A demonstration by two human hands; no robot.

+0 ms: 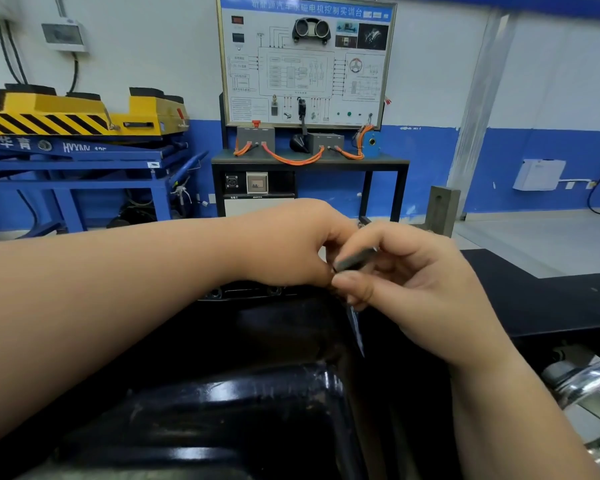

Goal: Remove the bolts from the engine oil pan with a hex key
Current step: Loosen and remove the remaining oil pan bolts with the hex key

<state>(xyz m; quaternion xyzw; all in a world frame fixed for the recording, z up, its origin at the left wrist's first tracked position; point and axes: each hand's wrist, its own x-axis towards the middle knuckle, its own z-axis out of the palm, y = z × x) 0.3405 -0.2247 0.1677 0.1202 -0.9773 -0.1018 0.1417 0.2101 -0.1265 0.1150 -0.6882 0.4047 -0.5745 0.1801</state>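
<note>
A glossy black engine oil pan (pixel 250 403) fills the lower middle of the view, its flange running along the far side under my hands. My right hand (pixel 416 289) pinches a dark hex key (pixel 355 259) whose short arm lies across the fingers and whose long arm (pixel 357 327) points down along the pan's right side. My left hand (pixel 291 244) reaches in from the left and closes its fingertips on the key's bend, touching the right hand. The bolt under the key is hidden by the fingers.
A black bench top (pixel 548 299) extends to the right. A training board on a black stand (pixel 309 161) with orange cables stands behind. A blue and yellow lift table (pixel 80 133) is at the left. Chrome metal parts (pixel 589 386) sit at the lower right.
</note>
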